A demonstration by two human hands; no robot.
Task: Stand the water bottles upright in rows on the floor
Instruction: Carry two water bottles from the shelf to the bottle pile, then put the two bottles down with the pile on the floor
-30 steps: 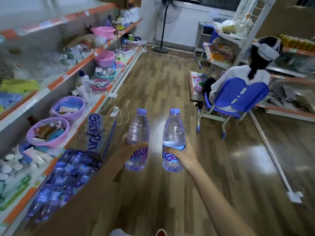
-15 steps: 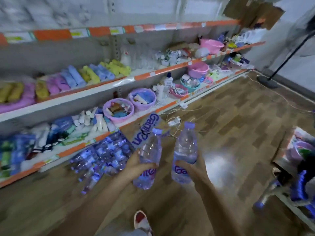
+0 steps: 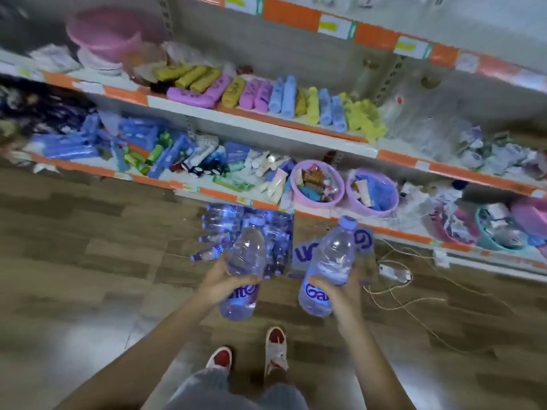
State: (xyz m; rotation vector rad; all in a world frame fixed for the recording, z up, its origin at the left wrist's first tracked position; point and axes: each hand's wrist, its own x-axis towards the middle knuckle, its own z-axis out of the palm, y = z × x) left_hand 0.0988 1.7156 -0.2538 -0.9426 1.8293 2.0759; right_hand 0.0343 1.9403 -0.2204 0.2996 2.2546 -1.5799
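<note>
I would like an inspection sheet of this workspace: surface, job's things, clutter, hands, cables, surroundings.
Surface: wood-pattern floor, glossy, with glare patches.
Job's things: one water bottle in the left hand, another bottle in the right hand; bottle pack lying on the floor by the shelf.
Clutter: opened carton beside the pack.
Hands: each grips its bottle, fingers curled round it.
Cables: loose cords and a power strip on the floor at right.
Surroundings: stocked shelves, pink basins.
</note>
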